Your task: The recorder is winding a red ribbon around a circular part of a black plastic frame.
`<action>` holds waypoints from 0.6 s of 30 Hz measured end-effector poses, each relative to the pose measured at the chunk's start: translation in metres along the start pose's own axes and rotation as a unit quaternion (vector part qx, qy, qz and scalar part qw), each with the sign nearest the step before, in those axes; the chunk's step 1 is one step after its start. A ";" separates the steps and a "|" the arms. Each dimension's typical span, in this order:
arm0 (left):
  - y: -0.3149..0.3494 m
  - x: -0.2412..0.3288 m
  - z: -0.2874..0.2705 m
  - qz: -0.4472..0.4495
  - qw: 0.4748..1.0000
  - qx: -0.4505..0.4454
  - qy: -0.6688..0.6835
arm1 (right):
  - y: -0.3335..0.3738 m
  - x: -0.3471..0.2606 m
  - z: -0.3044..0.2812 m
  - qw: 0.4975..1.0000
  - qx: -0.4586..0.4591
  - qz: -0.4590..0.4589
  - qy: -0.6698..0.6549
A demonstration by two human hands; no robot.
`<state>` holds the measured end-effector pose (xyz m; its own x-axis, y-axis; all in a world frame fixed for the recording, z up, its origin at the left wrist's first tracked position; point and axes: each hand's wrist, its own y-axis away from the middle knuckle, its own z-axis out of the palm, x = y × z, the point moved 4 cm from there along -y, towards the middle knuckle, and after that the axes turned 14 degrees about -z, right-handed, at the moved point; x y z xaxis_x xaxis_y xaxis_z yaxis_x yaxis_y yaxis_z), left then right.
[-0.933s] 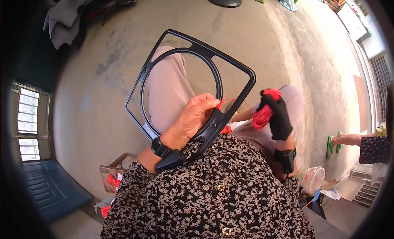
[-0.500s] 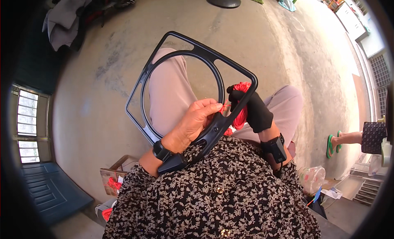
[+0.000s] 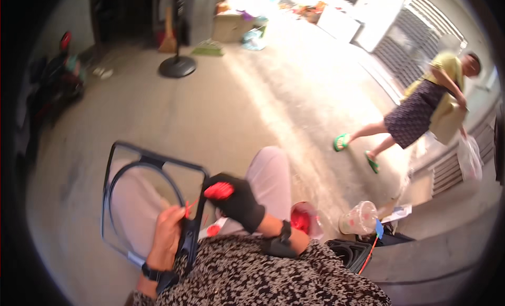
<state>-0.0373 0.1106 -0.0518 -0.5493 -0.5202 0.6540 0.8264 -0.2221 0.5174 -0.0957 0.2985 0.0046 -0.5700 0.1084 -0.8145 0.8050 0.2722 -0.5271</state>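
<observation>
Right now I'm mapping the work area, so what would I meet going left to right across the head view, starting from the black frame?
Black frame, gloved right hand, container with red contents, clear plastic tub, white hanging bag.

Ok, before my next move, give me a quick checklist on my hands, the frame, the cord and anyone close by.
1. Left hand at the black frame: ok, fingers at its right-hand side.
2. Right hand grip on the red cord bundle: ok, held in the black glove.
3. Red strand reaching from the frame toward the bundle: ok, a thin line shows.
4. Strand tight around the frame: cannot tell, too blurred.
5. Other person away from both hands: ok, well off to the right.
</observation>
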 end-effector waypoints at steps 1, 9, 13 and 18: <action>0.003 -0.002 -0.011 -0.007 1.000 -0.004 0.024 | -0.012 -0.032 0.013 0.984 -0.047 -0.133 0.108; -0.009 -0.031 0.006 0.054 0.997 -0.041 -0.047 | 0.000 -0.023 0.030 0.907 -0.310 -0.007 0.286; 0.000 -0.034 0.019 0.043 0.999 0.000 -0.027 | 0.003 -0.024 0.030 0.906 -0.317 -0.068 0.273; -0.011 -0.039 -0.001 0.032 0.988 -0.051 -0.141 | -0.002 -0.025 0.029 0.916 -0.325 0.030 0.234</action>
<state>-0.0247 0.1326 -0.0831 -0.4955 -0.2881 0.8195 0.8612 -0.2862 0.4201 -0.0786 0.2678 0.0187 -0.6584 0.4980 -0.5643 0.6557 0.7476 -0.1052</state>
